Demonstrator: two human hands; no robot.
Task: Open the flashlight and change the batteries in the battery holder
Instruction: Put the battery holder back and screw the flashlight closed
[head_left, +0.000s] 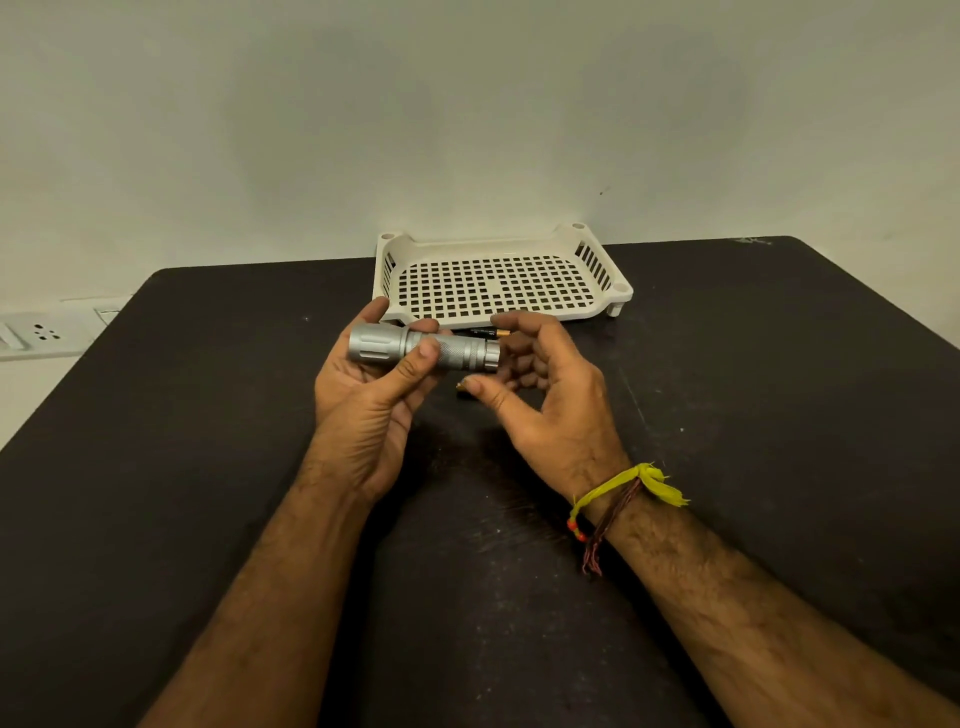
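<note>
Matte silver cylindrical metal flashlight (423, 350): knurled cross-hatch band on the body, ribbed head. Black cylindrical battery (487, 332) with a copper-coloured end. Cream rectangular plastic tray (602, 270): square-hole grid floor, slotted side walls. Black table (208, 467), speckled with pale scuffs. Yellow thread wristband (631, 480) with orange beads; brown braided cord (605, 525). Off-white wall (467, 104).

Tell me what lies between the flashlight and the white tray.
In the head view, a battery lies on the table between the flashlight and the white tray.
</note>
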